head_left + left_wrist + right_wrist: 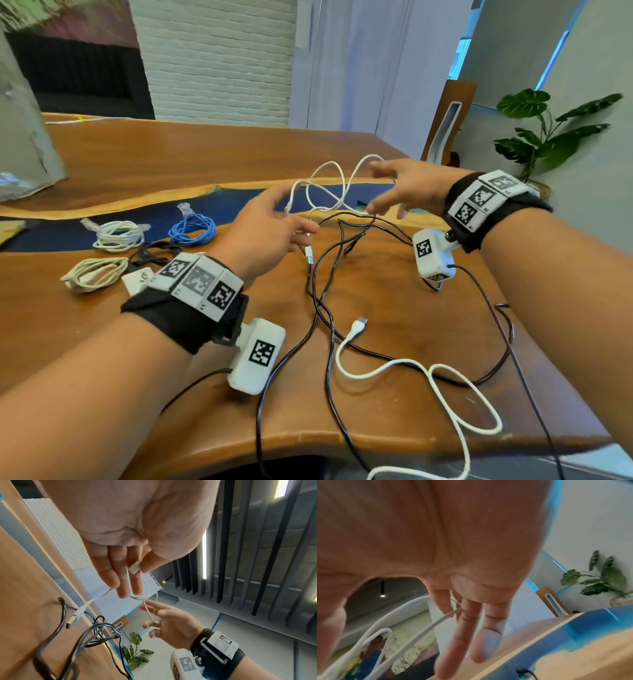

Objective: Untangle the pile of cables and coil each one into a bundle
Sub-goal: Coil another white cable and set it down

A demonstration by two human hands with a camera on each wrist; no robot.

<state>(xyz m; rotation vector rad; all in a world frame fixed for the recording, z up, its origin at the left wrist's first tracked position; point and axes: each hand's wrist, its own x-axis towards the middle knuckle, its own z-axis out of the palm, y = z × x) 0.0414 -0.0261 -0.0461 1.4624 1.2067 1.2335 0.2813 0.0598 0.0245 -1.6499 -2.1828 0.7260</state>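
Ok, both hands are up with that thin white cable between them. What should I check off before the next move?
1. Left hand has the thin white cable: ok, thumb and finger pinch its plug.
2. Right hand supports the same cable: ok, a loop hangs across its fingers.
3. Thin white cable free of the black cables: cannot tell, they overlap below the hands.
4. Black cables untangled: not ok, they cross each other on the table.
5. Thick white cable coiled: not ok, it lies loose.
6. Blue bundle out of the way: ok, apart at the left.
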